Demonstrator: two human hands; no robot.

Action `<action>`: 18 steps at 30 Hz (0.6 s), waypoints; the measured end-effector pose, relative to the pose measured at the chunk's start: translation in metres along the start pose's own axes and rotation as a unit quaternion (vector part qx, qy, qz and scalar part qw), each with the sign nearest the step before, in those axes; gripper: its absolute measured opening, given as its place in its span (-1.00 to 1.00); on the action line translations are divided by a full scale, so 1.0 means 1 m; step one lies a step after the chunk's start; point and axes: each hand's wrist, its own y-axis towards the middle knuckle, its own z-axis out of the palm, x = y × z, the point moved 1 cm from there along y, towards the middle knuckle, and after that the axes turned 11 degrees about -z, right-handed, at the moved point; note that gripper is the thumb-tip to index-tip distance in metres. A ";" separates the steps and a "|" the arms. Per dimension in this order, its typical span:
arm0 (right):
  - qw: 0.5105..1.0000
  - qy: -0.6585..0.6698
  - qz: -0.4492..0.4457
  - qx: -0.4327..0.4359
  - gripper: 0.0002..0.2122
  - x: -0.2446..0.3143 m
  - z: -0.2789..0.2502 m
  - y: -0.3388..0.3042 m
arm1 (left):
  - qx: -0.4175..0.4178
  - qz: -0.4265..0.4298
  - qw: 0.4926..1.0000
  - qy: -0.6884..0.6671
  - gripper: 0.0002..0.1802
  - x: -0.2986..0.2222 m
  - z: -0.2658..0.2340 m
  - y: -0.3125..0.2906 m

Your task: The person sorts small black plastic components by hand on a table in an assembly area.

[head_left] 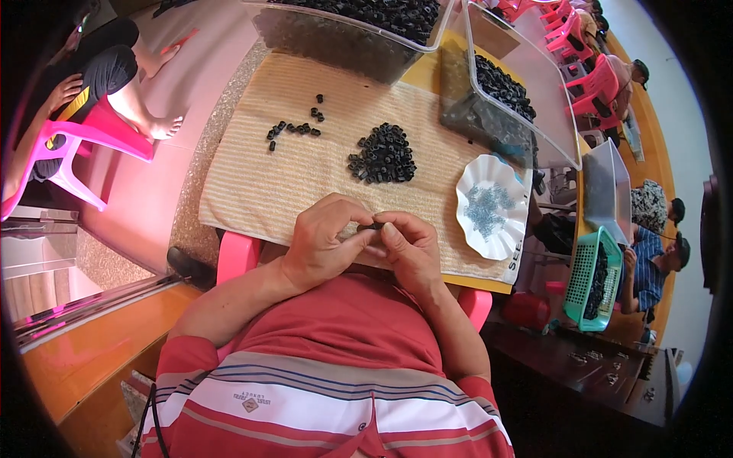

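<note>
Close to my body, at the front edge of a striped towel (pixel 259 179), my left hand (pixel 324 235) and my right hand (pixel 412 248) meet. Between their fingertips they pinch a small black part (pixel 372 227), mostly covered by the fingers. Beyond the hands lies a heap of small black cylindrical parts (pixel 383 156). A scattered row of the same parts (pixel 294 129) is farther left. To the right of my right hand, a white scalloped dish (pixel 510 238) holds many tiny pale-blue, clear-looking pieces (pixel 486 206).
Two clear plastic bins, one at the far edge (pixel 328 47) and one at the far right (pixel 561 126), hold masses of black parts. On the left, a person sits on a pink chair (pixel 114 133). Farther right are a green basket (pixel 576 286) and other seated people.
</note>
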 end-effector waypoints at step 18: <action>0.997 0.070 0.034 0.003 -0.79 0.010 0.005 -0.002 | -0.010 0.061 0.998 0.021 -0.69 -0.007 0.003 -0.004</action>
